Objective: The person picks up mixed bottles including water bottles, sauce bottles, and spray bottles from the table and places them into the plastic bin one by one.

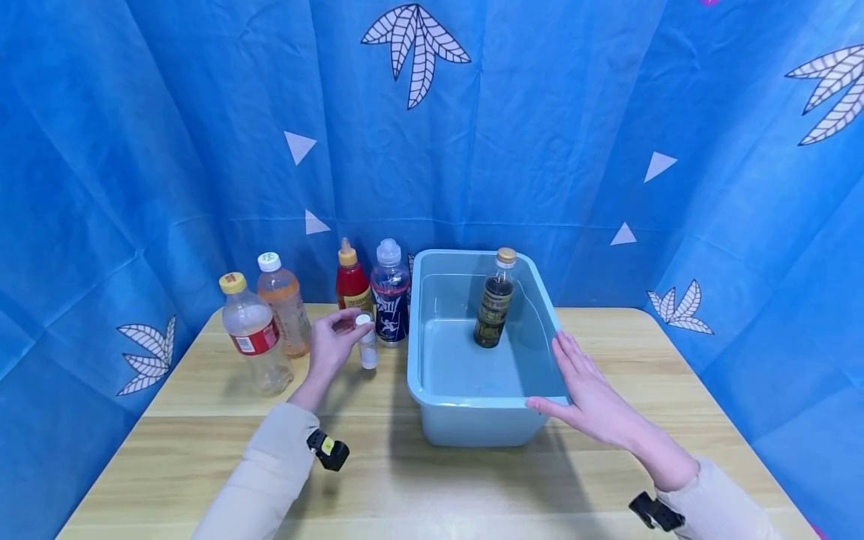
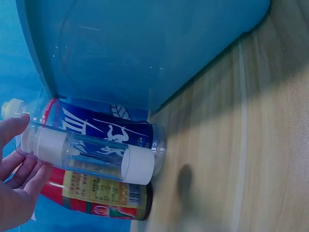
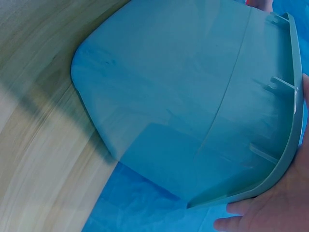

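Note:
My left hand pinches a small clear bottle by its white-capped top between thumb and fingers. In the left wrist view this bottle has white bands at both ends, and its shadow lies apart from it on the wood. Just behind it stand a red sauce bottle with a yellow cap and a dark-blue labelled drink bottle. My right hand rests on the near right corner of a light-blue tub, fingers straight along the rim. Inside the tub stands a dark bottle with a tan cap.
At the left of the wooden table stand a yellow-capped clear bottle with a red label and a white-capped bottle with an orange band. A blue patterned curtain hangs behind the table and along both sides.

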`<action>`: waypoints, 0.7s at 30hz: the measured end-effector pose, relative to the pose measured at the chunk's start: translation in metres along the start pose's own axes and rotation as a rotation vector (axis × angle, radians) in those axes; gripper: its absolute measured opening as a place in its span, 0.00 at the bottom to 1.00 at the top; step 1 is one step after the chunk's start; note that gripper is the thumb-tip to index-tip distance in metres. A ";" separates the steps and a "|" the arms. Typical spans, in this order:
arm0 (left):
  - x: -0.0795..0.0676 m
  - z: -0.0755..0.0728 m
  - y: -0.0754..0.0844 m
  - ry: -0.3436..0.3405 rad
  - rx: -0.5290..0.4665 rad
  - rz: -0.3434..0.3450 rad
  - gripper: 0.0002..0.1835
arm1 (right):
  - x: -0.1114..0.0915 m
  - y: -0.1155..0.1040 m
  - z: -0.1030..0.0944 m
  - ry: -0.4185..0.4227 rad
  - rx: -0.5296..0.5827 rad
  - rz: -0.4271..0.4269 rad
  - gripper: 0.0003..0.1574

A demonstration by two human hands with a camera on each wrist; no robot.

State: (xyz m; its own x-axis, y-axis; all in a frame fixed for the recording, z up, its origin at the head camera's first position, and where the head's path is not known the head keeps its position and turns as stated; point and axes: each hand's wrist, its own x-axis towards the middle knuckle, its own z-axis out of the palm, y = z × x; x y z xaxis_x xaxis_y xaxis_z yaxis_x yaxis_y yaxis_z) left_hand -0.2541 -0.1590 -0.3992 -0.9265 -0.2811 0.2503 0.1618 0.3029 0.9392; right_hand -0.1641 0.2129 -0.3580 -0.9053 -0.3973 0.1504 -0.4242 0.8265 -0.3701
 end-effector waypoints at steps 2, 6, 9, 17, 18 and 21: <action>-0.001 -0.001 0.003 -0.005 0.013 0.007 0.19 | 0.000 0.000 0.000 -0.002 0.004 0.001 0.60; -0.002 -0.004 0.008 -0.020 0.029 0.006 0.20 | 0.000 0.000 0.000 0.000 0.004 0.002 0.60; -0.004 -0.006 0.013 -0.029 0.031 0.011 0.19 | 0.000 0.000 0.001 0.002 0.002 0.001 0.60; -0.010 -0.011 0.030 -0.036 0.053 0.107 0.19 | -0.001 0.000 0.001 0.007 0.002 -0.002 0.60; -0.011 -0.011 0.032 -0.038 0.055 0.113 0.19 | -0.001 0.000 0.001 0.009 0.002 -0.003 0.60; -0.012 -0.013 0.039 -0.054 0.054 0.126 0.20 | -0.001 0.000 0.001 0.008 0.004 -0.004 0.60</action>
State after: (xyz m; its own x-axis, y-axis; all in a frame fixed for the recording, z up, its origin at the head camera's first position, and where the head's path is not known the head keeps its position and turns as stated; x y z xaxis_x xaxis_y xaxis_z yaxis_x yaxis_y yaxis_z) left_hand -0.2324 -0.1554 -0.3630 -0.9172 -0.1888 0.3509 0.2606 0.3820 0.8867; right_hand -0.1631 0.2126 -0.3590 -0.9038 -0.3971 0.1593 -0.4276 0.8233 -0.3733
